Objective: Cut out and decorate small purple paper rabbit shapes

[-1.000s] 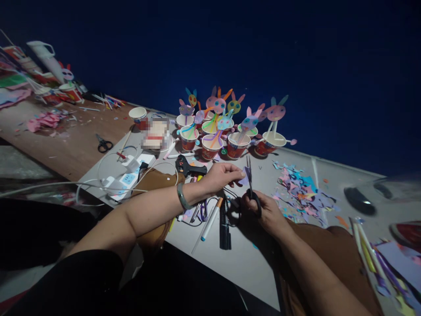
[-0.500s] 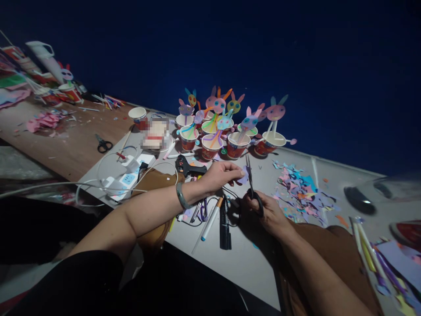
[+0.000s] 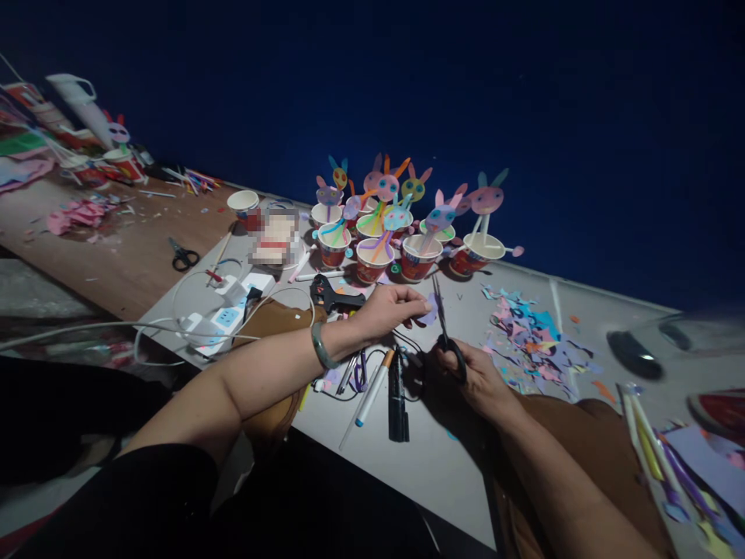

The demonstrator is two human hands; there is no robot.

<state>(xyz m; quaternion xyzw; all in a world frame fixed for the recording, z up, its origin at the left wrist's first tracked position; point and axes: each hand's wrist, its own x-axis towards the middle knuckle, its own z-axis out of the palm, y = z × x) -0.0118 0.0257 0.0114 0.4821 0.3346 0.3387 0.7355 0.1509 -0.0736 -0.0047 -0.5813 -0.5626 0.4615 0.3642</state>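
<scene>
Between the thumb and fingers of my left hand is a small piece of purple paper. My right hand grips black-handled scissors, whose blades point up beside the paper's right edge. Below my hands lie a black marker and a white marker with a blue tip. A black glue gun rests just behind my left wrist. Behind it stand several red paper cups with paper rabbit heads on coloured strips.
Colourful paper scraps are heaped at the right. A power strip with white cables sits at the left, near another pair of scissors. Purple paper sheets lie at the far right. A dark blue partition rises behind the table.
The scissors have tilted slightly to the left, closer to the purple paper. My left hand stays in nearly the same place, still pinching the paper.
</scene>
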